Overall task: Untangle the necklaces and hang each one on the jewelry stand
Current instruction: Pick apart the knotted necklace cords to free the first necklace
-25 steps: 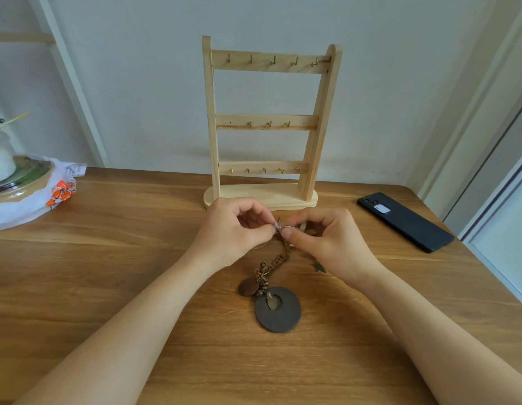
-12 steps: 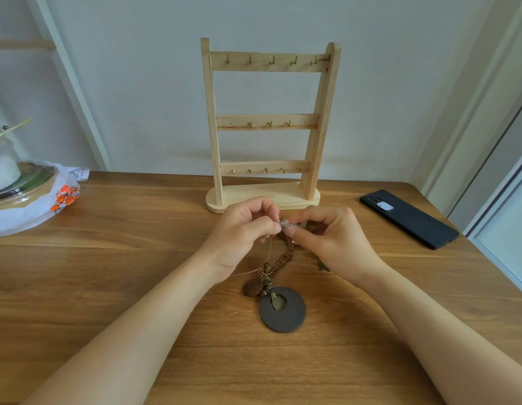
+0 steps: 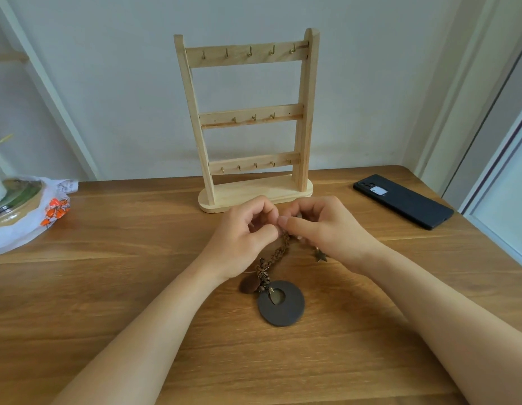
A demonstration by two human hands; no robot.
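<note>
Here, at the nine o'clock edge of the worktop [image 3: 107,287], a white plastic bag [image 3: 53,211] with orange print is lying. Near the middle, the left hand [image 3: 242,238] is curling its fingers, with thumb and forefinger pinching the top of the tangled necklaces [image 3: 278,252]. At twelve o'clock from the hands, the wooden jewelry stand [image 3: 248,118] is standing upright. The brown braided cord is running toward six o'clock to a dark disc pendant [image 3: 281,304] lying flat on the wood. The right hand [image 3: 327,229] is pinching the same tangle just beside the left's fingers, and a small star charm [image 3: 320,255] is showing beneath it. At two o'clock a dark phone [image 3: 403,201] is lying flat.
</note>
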